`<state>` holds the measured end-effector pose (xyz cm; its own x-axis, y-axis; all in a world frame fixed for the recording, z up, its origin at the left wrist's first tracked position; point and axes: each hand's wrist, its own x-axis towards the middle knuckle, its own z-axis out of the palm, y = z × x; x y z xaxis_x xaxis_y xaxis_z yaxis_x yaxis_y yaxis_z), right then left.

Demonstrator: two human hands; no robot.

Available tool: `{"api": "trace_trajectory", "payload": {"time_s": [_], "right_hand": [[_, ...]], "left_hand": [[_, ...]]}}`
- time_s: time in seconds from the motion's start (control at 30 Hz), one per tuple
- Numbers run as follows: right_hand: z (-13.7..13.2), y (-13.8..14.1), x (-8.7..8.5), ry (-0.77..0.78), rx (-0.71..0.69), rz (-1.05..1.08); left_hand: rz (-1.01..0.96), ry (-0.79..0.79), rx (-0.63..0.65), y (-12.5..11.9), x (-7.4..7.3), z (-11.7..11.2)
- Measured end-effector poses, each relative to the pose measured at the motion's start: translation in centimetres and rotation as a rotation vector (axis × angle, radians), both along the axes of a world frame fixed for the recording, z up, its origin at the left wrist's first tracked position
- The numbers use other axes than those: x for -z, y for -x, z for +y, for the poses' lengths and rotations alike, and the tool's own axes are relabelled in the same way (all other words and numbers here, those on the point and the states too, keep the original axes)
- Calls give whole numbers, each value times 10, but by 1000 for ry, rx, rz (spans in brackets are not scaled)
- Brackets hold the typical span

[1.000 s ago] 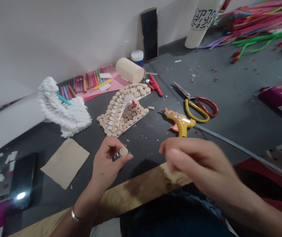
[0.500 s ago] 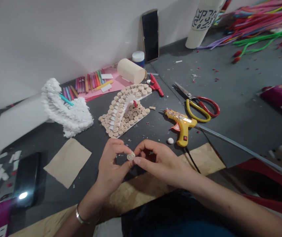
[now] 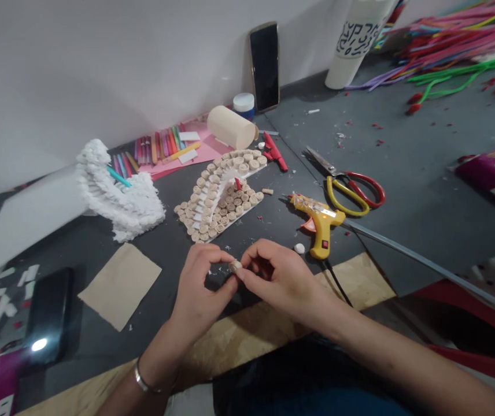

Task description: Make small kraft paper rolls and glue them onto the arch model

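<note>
A small beige paper coil (image 3: 235, 266) is pinched between the fingertips of my left hand (image 3: 204, 283) and my right hand (image 3: 277, 277), above the table's near edge. Beyond them lies a curved craft piece (image 3: 225, 196) covered in similar tan coils, with white pleated strips and a small red bit on it. A beige paper square (image 3: 119, 286) lies flat to the left of my left hand. To the right of my right hand rests a yellow glue gun (image 3: 320, 219), with a small white ball (image 3: 299, 248) beside its handle.
Scissors (image 3: 345, 188) with red and yellow handles lie behind the glue gun. A white fluffy model (image 3: 119, 196), a cardboard roll (image 3: 231, 128), a standing phone (image 3: 265, 66) and a white cup (image 3: 355, 46) are further back. A dark phone (image 3: 48, 315) with its light on lies left.
The coil has been tilted, so its spiral face shows less. Both hands' fingertips have shifted slightly away from me and to the right.
</note>
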<state>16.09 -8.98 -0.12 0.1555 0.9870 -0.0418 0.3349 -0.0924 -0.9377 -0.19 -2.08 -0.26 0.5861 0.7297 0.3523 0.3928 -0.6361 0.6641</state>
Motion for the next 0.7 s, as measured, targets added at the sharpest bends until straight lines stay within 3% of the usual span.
{"api": "trace_trajectory", "payload": {"time_s": [0.13,0.23,0.33,0.43,0.53,0.7], "right_hand": [[-3,-6,-1,-23,9,-103],[-21,-30,4,-7,56,-247],[-48,-67,15,46,208,-453],[-64,-97,25,223,415,-666],[-56,-106,29,322,426,-756],[-33,-99,19,389,410,-748]], "left_hand": [[-8,81,-9,0,1,1],[-93,232,-32,3,4,4],[-265,430,-73,6,10,9],[-470,647,-96,5,12,11],[-638,869,-109,1,6,10],[-861,1182,-50,0,-8,7]]}}
